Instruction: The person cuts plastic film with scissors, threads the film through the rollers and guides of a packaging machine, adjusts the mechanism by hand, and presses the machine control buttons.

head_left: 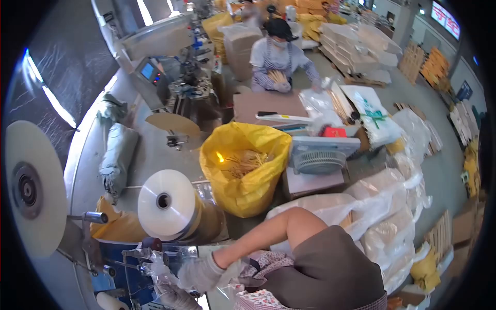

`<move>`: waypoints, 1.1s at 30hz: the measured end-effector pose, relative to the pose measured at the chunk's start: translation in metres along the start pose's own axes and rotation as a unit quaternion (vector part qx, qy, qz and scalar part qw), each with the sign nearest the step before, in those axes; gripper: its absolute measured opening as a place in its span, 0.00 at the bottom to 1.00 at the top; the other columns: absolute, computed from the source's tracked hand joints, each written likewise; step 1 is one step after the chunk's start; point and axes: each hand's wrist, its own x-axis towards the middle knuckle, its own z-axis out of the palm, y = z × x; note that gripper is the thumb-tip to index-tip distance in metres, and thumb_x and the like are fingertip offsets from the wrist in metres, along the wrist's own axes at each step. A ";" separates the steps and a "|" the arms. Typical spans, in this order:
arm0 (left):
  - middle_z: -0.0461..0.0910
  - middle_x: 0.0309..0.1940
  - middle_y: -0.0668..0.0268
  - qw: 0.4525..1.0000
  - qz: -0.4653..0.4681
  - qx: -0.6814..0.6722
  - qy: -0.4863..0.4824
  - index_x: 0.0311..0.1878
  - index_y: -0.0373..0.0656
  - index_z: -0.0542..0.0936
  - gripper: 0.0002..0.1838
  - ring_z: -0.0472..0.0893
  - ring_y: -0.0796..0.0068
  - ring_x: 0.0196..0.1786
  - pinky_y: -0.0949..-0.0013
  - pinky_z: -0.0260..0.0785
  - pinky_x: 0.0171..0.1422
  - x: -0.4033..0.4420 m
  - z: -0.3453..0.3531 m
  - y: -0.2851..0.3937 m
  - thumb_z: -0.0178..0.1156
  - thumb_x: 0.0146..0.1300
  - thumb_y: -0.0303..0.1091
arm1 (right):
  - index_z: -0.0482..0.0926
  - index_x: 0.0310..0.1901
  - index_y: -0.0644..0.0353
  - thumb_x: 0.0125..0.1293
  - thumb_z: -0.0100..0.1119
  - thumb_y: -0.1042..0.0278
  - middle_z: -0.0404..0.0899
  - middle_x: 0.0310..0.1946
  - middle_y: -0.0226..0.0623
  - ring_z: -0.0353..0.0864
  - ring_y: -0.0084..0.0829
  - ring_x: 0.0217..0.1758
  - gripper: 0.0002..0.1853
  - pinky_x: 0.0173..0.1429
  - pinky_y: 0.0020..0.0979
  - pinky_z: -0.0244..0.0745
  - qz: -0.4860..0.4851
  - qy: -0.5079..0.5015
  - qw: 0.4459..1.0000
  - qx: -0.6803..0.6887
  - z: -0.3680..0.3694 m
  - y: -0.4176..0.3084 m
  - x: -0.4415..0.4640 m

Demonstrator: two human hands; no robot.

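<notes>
My right hand (201, 273), in a pale grey glove, reaches in from the right over the machine's work area at the bottom of the head view. Its fingers point down and are blurred, so their grip is unclear. Beside it, lower left, a greyish gloved shape appears to be my left hand (173, 292), close to metal machine parts. Its fingers blend into those parts, and I cannot make out what it holds. Under the hands are a blue panel (120, 268) and shiny clear surfaces. A large roll of clear film (168, 199) stands just beyond them.
A yellow sack (243, 199) holding thin wooden sticks stands beyond the roll. Another big film reel (46, 206) is mounted at left. A grey fan (320, 161) lies on a box, with plastic-wrapped bundles (382, 194) to its right. Across a brown table (258, 106), a co-worker holds sticks.
</notes>
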 end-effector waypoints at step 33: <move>0.74 0.49 0.60 0.925 -0.256 -0.265 -0.094 0.54 0.33 0.71 0.24 0.75 0.70 0.50 0.69 0.68 0.57 -0.021 0.017 0.052 0.59 0.56 0.36 | 0.77 0.47 0.61 0.64 0.48 0.71 0.77 0.34 0.36 0.75 0.26 0.38 0.12 0.47 0.28 0.70 0.106 0.344 0.803 0.474 0.022 0.058 -0.007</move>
